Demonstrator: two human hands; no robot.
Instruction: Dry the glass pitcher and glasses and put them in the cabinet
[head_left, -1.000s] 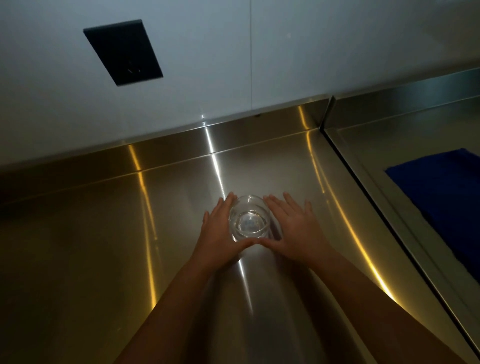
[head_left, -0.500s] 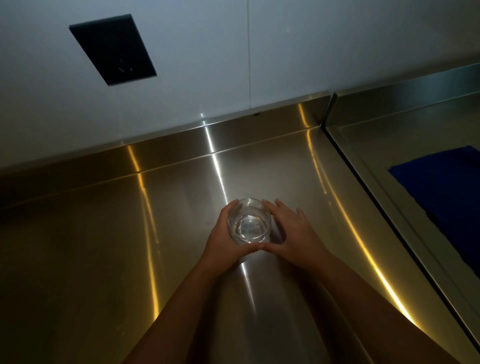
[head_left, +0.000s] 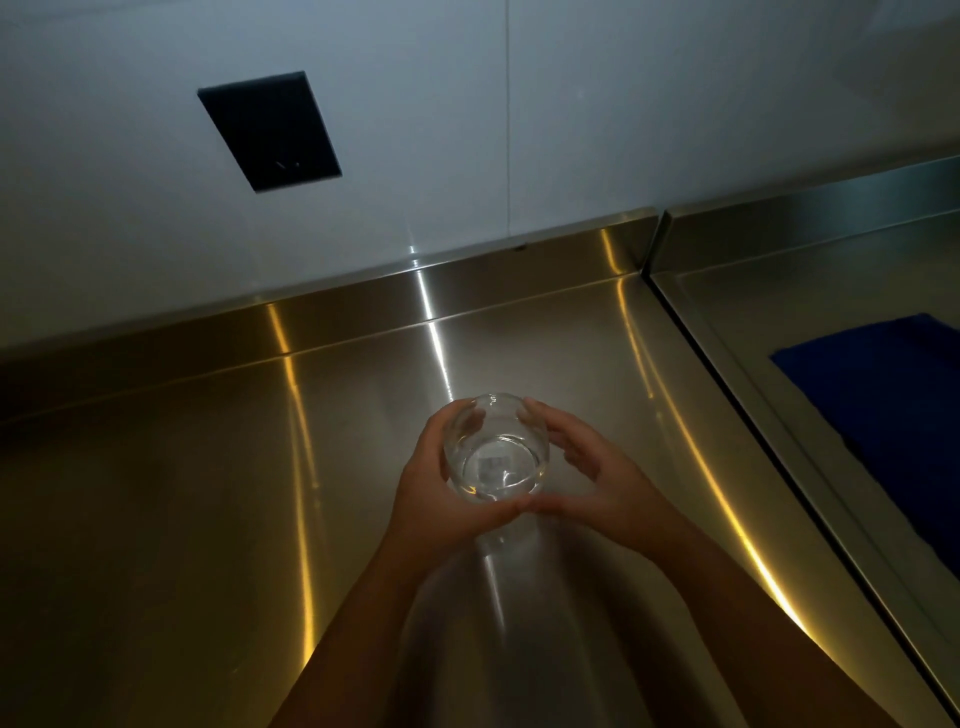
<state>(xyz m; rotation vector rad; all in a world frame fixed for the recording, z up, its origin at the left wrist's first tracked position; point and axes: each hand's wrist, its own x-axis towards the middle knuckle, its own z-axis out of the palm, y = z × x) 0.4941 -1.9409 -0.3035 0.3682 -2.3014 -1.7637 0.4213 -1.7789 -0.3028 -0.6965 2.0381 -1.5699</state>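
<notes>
A clear drinking glass (head_left: 496, 452) stands upright between my two hands in the middle of the view, seen from above, over a stainless steel counter (head_left: 182, 493). My left hand (head_left: 441, 488) wraps the glass's left side with curled fingers and its thumb under the near rim. My right hand (head_left: 592, 483) cups the right side, its fingertips on the far rim and its thumb meeting the left thumb. A blue cloth (head_left: 883, 400) lies on the adjoining steel surface at the right. No pitcher shows.
A low steel upstand (head_left: 363, 306) runs along the back of the counter under a white wall. A black rectangular plate (head_left: 270, 130) sits on the wall at upper left. A dark seam (head_left: 779, 467) divides the counter from the right-hand steel surface.
Both hands have closed from flat beside the glass to curled around it, and the glass has come nearer to the camera.
</notes>
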